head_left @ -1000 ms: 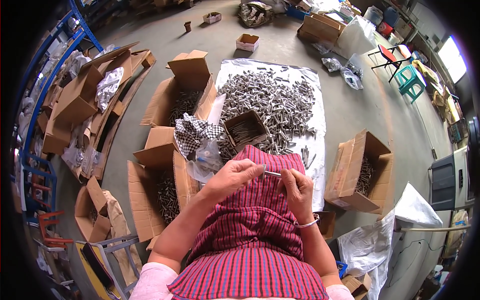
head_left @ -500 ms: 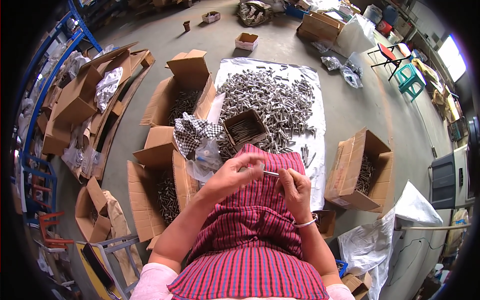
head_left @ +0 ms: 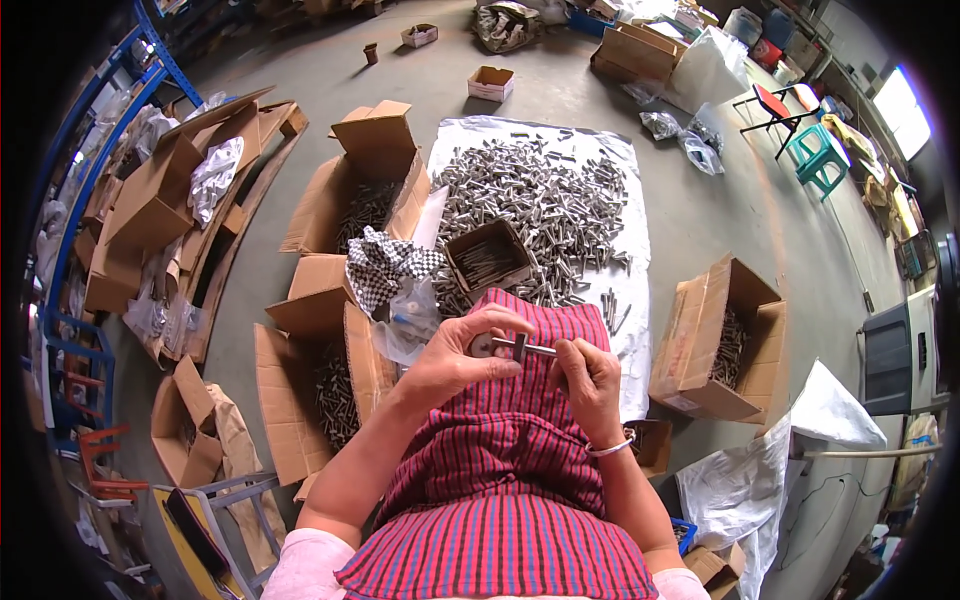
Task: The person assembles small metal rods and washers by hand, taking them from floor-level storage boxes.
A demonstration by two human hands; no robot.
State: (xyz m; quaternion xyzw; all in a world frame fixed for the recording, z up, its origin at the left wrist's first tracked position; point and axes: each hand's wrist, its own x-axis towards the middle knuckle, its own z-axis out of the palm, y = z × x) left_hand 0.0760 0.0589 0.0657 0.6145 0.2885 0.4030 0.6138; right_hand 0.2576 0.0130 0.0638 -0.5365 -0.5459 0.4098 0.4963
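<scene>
Over the lap of my striped apron (head_left: 500, 450), my right hand (head_left: 590, 385) is closed round one end of a slim metal rod (head_left: 543, 350). The rod points left, its free end reaching towards my left palm. A small dark crosspiece (head_left: 520, 347), seen edge-on, sits around the rod partway along. My left hand (head_left: 468, 352) curves in a C shape, with fingertips and thumb at the crosspiece's upper and lower edges. Just beyond my knees stands a small open carton (head_left: 490, 228) with metal rods in it, beside a broad heap of similar short metal pieces (head_left: 540, 195).
The heap lies on a white sheet (head_left: 637, 300). Open cartons of metal pieces flank me: two at left (head_left: 375, 365) (head_left: 395, 130), one at right (head_left: 690, 345). A checkered cloth (head_left: 378, 268) and clear plastic lie between. A green stool (head_left: 820, 160) stands far right.
My left hand was blurred with its fingers over the rod's end; now its fingers are curved wider and the dark crosspiece shows on the rod. My right hand stays in place.
</scene>
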